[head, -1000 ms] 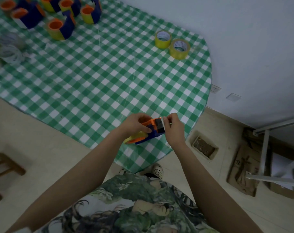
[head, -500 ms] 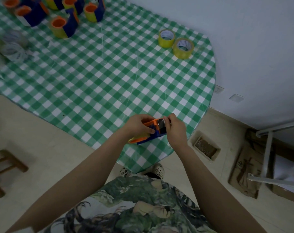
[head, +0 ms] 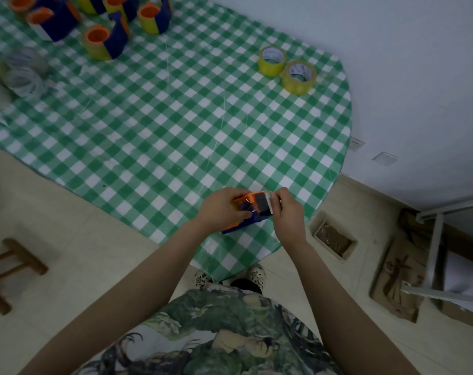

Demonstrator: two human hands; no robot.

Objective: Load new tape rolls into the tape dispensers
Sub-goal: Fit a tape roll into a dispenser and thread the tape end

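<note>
Head view. Gripping an orange and blue dispenser point(head: 258, 208) with the left hand point(head: 224, 209), curling the fingers over its top and its near side. Pinching the front end of the same dispenser with the right hand point(head: 288, 212), thumb and fingertips closing on a pale strip beside the dark part. Holding the dispenser between both hands, just over the near rim of the counter point(head: 176, 131), with the front end tilting a little upward. Hiding the middle of the dispenser under the left hand, so not possible to tell if a roll is sitting inside.

Standing far away on the counter, near its right rim: two yellow rolls point(head: 272, 60), just beside each other, well apart from the hands. Standing at the far left corner: a group of loaded dispensers point(head: 105, 41), blue with orange cores. Lying at the left rim, blurring: some clear rolls point(head: 27, 79).

Lying on the floor at the right of the counter: a shallow box point(head: 334, 239) and flat cardboard point(head: 395, 280). Standing on the floor at the left: a wooden stool point(head: 13, 266).
</note>
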